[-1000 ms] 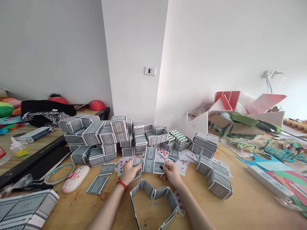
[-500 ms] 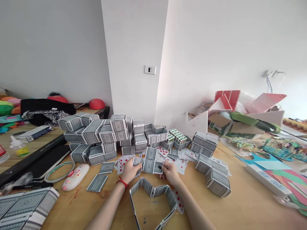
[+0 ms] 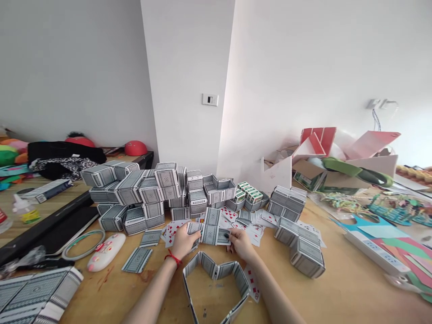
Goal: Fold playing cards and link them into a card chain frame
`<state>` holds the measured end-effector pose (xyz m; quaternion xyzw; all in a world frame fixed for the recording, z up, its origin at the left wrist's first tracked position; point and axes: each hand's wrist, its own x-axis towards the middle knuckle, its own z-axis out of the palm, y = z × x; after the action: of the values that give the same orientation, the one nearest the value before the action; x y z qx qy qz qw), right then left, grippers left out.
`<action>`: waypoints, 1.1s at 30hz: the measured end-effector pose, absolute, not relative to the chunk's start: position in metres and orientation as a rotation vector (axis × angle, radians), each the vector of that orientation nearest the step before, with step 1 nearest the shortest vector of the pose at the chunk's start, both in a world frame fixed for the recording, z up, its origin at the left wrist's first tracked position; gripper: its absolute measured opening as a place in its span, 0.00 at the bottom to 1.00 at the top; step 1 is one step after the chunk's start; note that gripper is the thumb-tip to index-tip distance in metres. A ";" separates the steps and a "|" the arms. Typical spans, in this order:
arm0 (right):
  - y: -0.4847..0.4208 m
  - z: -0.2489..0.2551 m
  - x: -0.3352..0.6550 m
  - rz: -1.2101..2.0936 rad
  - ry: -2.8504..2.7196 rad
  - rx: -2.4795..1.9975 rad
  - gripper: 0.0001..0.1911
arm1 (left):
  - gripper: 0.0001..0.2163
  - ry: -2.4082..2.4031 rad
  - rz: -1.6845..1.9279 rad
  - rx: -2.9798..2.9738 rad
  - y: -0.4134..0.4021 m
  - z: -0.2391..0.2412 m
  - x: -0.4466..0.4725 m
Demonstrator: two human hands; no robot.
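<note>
Between my hands is a piece of joined playing cards (image 3: 211, 227), patterned grey backs toward me, with an upright strip in the middle and a flap on each side. My left hand (image 3: 184, 243), a red string round its wrist, pinches the left flap. The fingers of my right hand (image 3: 239, 243) grip the right flap, thumb on its front. Just below stands a heart-shaped ring of folded cards (image 3: 216, 270), open at the top. Loose cards (image 3: 175, 229) lie face up behind my hands, and a few diamonds cards (image 3: 253, 283) lie beside my right forearm.
Folded-card blocks (image 3: 148, 189) are stacked across the back, with more blocks (image 3: 300, 243) at right. Green-and-white card boxes (image 3: 249, 193) stand behind. At left lie a white pink-dotted case (image 3: 106, 252), a cable loop (image 3: 79, 243) and a glue bottle (image 3: 25, 209). A power strip (image 3: 376, 252) sits far right.
Both hands keep their hold on the card piece, almost unmoved. The whole view has shifted very slightly.
</note>
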<state>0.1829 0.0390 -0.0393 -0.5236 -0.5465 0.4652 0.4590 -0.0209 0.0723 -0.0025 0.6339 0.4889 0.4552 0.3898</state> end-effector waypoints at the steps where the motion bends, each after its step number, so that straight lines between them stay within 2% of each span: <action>1: 0.039 -0.039 0.186 1.145 -1.350 -1.297 0.14 | 0.07 1.241 1.160 1.618 0.073 -0.002 -0.021; 17: 0.038 -0.038 0.179 1.159 -1.338 -1.291 0.16 | 0.07 1.263 1.133 1.663 0.072 -0.007 -0.018; 26: 0.035 -0.035 0.174 1.102 -1.350 -1.321 0.14 | 0.07 1.205 1.117 1.692 0.068 -0.001 -0.019; 33: 0.035 -0.042 0.172 1.093 -1.348 -1.302 0.14 | 0.11 1.239 1.098 1.676 0.067 -0.005 -0.016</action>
<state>0.1715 0.0354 -0.0417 -0.5308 -0.5494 0.4455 0.4669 -0.0165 0.0672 -0.0047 0.6571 0.4860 0.4305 0.3830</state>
